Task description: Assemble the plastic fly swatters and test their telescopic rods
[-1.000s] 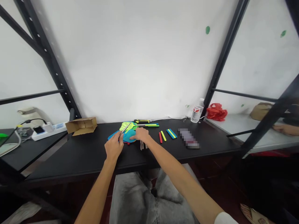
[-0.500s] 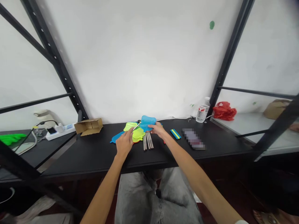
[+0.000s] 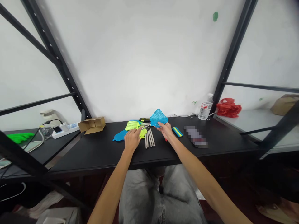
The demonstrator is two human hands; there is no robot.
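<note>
My right hand [image 3: 165, 128] grips a blue fly swatter head [image 3: 159, 116] by its narrow end, its mesh raised above the table. In my left hand [image 3: 132, 139] is a thin metal rod [image 3: 147, 126], pointing right; its tip reaches the swatter head's neck. Whether the rod sits inside the neck I cannot tell. Under and beside my left hand lie a yellow-green swatter head [image 3: 131, 125] and another blue swatter head [image 3: 120, 136]. Several loose metal rods [image 3: 150, 138] lie side by side between my hands. A red piece [image 3: 166, 139] is partly hidden under my right wrist.
Blue and yellow strips [image 3: 177, 132] and a blurred-out flat object [image 3: 196, 137] lie to the right. Behind them stand a water bottle [image 3: 206, 107] and a red plastic bag [image 3: 228, 108]. An open cardboard box [image 3: 92, 125] and a power strip [image 3: 66, 130] are at left.
The blue swatter head has moved right and turned, its mesh now facing me more. My left hand has followed to the right with the rod, which now lies flatter. The view has shifted slightly.
</note>
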